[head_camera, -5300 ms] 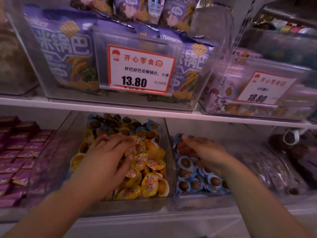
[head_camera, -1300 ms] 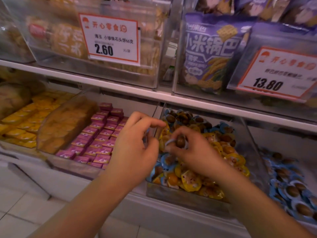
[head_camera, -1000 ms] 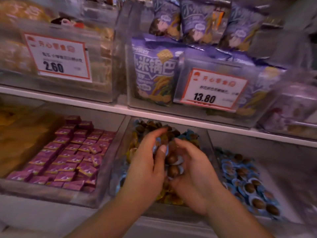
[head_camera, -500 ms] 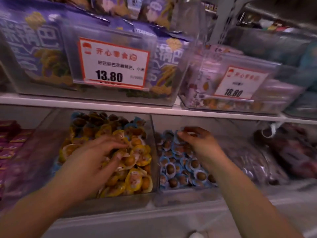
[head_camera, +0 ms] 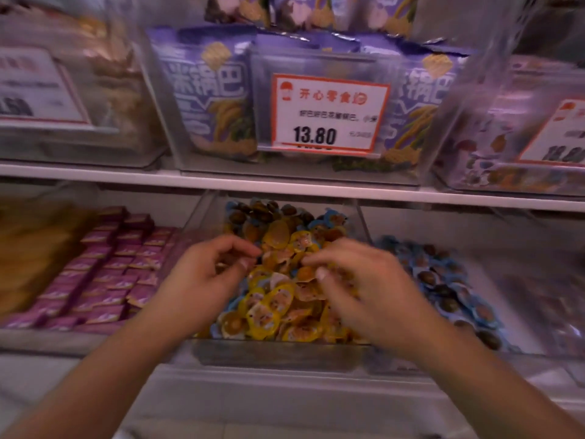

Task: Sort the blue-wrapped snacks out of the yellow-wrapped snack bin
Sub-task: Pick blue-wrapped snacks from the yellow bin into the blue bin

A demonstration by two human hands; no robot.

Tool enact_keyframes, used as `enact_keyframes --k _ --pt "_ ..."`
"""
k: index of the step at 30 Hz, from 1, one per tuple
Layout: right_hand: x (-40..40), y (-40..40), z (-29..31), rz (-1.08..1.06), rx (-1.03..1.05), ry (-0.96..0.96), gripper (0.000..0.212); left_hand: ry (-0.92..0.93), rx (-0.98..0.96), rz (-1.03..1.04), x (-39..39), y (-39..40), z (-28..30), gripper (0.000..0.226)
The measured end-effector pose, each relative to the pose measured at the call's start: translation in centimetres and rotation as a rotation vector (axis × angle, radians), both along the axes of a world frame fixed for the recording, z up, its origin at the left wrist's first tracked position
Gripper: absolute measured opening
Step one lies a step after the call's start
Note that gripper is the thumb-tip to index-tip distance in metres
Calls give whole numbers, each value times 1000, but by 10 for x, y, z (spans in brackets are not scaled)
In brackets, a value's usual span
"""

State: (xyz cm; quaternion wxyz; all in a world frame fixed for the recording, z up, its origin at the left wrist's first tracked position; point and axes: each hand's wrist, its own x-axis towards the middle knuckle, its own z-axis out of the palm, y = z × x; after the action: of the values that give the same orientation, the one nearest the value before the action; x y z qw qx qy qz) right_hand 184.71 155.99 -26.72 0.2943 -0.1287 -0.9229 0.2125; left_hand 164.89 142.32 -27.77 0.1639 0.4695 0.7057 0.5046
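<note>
Both hands' grip, left (head_camera: 202, 280) and right (head_camera: 364, 286), curled over 1 yellow-wrapped snack bin (head_camera: 285, 353); pinch unclear.

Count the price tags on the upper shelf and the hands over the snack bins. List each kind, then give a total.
price tags: 3 (left tag, blurred; middle tag, reading 13.80; right tag, cut off by the frame edge)
hands: 2 (left hand, right hand)
total: 5
</note>
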Motion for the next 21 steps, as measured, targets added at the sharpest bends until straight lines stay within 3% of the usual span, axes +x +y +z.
enact_keyframes --k 3,6,8,11,15,18,21 --pt "-28 -27 -21 187 59 -316 32 154 -166 -131 4 -13 -8 34" --pt "-43 -22 -34 170 79 -433 39 321 -243 -166 4 -21 -16 52" --pt "-50 -10 -36 113 207 -469 42 367 -275 -162 4 -22 -19 60" --pt "-62 6 -36 -60 370 -499 38 395 -300 -124 3 -18 -25 50" --pt "-73 23 -30 -276 289 -447 31 494 -407 -86 4 -8 -34 58" --pt "-75 25 -29 -301 313 -467 32 537 -380 8 4 0 -37 53" --pt "-74 18 -27 -168 395 -393 31 513 -275 68 4 7 -38 40"
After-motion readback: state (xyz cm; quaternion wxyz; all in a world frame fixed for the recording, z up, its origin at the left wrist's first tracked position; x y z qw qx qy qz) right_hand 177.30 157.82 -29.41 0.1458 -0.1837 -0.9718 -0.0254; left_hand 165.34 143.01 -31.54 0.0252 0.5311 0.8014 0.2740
